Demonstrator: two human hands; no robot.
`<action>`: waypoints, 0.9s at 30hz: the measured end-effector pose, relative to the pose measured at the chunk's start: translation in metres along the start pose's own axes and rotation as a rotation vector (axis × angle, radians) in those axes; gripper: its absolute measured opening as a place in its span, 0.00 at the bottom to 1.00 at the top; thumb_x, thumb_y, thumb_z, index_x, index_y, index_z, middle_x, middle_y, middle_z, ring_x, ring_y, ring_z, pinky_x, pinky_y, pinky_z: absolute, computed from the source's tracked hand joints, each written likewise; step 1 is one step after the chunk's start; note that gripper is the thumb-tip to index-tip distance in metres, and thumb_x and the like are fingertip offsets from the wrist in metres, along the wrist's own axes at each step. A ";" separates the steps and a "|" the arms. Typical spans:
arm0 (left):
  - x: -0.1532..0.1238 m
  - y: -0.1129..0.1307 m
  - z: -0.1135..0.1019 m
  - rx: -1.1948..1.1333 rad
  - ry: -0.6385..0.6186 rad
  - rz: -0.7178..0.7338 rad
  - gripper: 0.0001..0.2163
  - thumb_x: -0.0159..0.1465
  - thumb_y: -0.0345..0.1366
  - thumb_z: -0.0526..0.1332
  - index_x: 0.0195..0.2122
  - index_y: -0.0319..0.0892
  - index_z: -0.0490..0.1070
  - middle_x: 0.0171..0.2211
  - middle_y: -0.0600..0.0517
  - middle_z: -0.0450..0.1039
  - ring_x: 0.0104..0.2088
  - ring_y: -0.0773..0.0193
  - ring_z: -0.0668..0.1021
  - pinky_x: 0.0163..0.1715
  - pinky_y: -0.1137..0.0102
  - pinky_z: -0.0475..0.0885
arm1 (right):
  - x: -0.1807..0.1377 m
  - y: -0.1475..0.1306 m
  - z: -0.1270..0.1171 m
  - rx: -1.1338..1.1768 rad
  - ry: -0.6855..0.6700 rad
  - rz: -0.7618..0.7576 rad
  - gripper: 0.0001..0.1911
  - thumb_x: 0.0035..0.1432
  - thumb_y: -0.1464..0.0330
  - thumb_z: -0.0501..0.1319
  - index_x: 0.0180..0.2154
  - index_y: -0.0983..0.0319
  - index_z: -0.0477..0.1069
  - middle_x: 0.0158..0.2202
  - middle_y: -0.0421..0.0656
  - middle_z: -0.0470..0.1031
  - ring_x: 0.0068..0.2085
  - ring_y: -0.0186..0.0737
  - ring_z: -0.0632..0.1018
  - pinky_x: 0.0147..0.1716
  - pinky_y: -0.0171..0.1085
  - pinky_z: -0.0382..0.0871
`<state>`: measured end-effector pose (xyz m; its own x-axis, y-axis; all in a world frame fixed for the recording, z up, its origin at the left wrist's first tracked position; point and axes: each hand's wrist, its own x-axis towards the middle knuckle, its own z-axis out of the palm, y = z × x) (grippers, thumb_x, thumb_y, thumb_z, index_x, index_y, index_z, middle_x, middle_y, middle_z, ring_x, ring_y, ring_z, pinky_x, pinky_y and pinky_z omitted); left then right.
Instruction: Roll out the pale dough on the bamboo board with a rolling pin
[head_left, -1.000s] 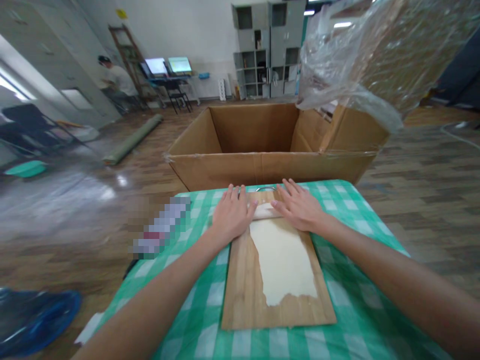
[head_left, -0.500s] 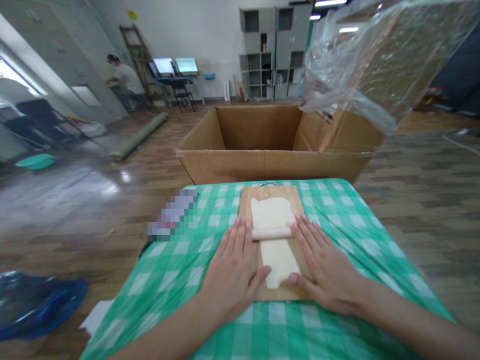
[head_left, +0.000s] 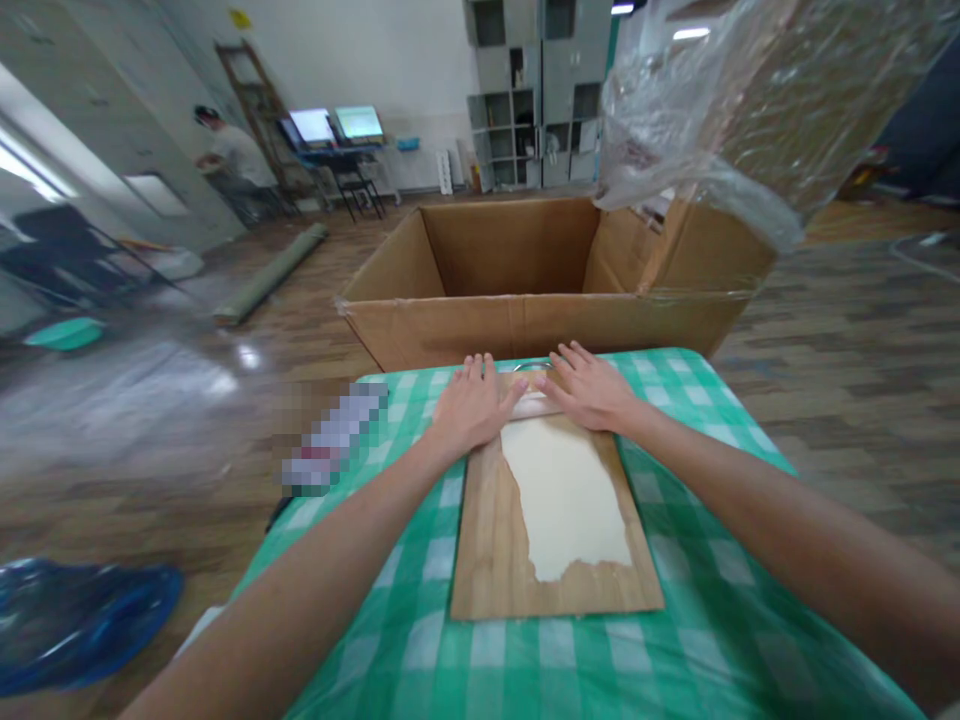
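Observation:
A thin, pale sheet of dough [head_left: 566, 495] with ragged edges lies on a wooden cutting board [head_left: 487, 570]. Across the dough's far end rests a whitish rolling pin [head_left: 534, 405], its ends covered by my hands. My left hand [head_left: 472, 400] lies flat over the pin's left end, fingers stretched forward and thumb pointing inward. Over the right end is my right hand [head_left: 589, 388], also flat with its fingers extended. Just beyond the hands shows the board's metal handle [head_left: 531, 366].
A green-and-white checked cloth [head_left: 405, 600] covers the table. Right behind it stands a large open cardboard box [head_left: 465, 325], with a plastic-wrapped panel [head_left: 795, 110] at its right. A blurred-out flat object [head_left: 337, 440] sits at the table's left edge. Far back, a person [head_left: 236, 155] sits.
Both hands have slid forward with the rolling pin, from the middle of the dough to its far end. More of the dough and board shows on the near side.

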<state>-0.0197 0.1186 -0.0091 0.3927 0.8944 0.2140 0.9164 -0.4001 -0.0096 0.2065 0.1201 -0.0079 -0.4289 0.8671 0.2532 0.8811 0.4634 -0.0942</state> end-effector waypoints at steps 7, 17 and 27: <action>-0.069 0.033 -0.021 -0.048 0.025 -0.030 0.36 0.74 0.56 0.44 0.70 0.28 0.57 0.72 0.33 0.56 0.73 0.42 0.59 0.69 0.52 0.58 | -0.069 -0.027 -0.020 0.018 0.000 -0.025 0.47 0.70 0.42 0.43 0.70 0.75 0.57 0.72 0.62 0.56 0.73 0.60 0.56 0.70 0.56 0.53; -0.153 0.058 -0.046 -0.066 0.033 0.183 0.36 0.72 0.56 0.50 0.74 0.34 0.51 0.73 0.37 0.54 0.72 0.44 0.59 0.70 0.49 0.56 | -0.175 -0.067 -0.038 0.091 -0.015 -0.082 0.45 0.71 0.46 0.48 0.75 0.69 0.41 0.76 0.57 0.43 0.75 0.56 0.48 0.71 0.58 0.51; -0.042 0.016 -0.016 -0.035 -0.004 0.179 0.34 0.75 0.55 0.41 0.73 0.34 0.52 0.73 0.38 0.54 0.74 0.46 0.55 0.71 0.51 0.52 | -0.062 -0.020 -0.022 0.119 -0.094 0.051 0.47 0.72 0.43 0.37 0.70 0.77 0.57 0.72 0.62 0.55 0.74 0.57 0.56 0.71 0.56 0.53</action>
<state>-0.0228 0.0718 -0.0025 0.5501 0.8088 0.2081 0.8284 -0.5600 -0.0132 0.2201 0.0531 -0.0004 -0.4062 0.9006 0.1546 0.8746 0.4322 -0.2197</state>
